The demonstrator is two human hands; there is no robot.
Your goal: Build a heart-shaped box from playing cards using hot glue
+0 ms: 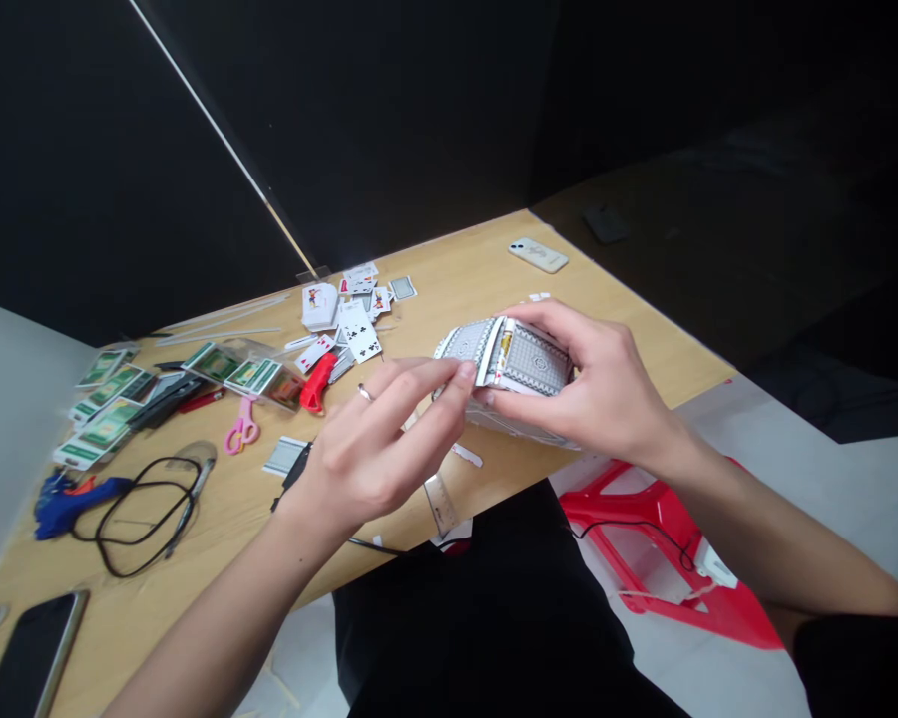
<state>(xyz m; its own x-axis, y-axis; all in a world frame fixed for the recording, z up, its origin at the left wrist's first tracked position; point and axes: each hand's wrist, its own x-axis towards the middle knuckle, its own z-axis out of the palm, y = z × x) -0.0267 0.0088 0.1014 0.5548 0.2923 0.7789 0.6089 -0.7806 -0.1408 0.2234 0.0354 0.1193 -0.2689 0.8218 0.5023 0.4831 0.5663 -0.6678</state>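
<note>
A curved piece built of playing cards [537,364], grey patterned backs outward, is held above the table's near edge. My right hand [599,374] grips its right end, thumb below and fingers over the top. My left hand [393,434], with a ring on one finger, pinches at the left part of the piece, near a raised white card edge. Whether a loose card sits between those fingertips is hard to make out. Loose playing cards [359,332] and a stack of cards [319,305] lie beyond my left hand.
On the wooden table [486,284] lie pink scissors [241,427], a red-handled tool [317,383], a blue glue gun [82,504] with a black cable, green card boxes [109,429], a ruler [440,504] and two phones [539,255]. A red stool [666,558] stands below right.
</note>
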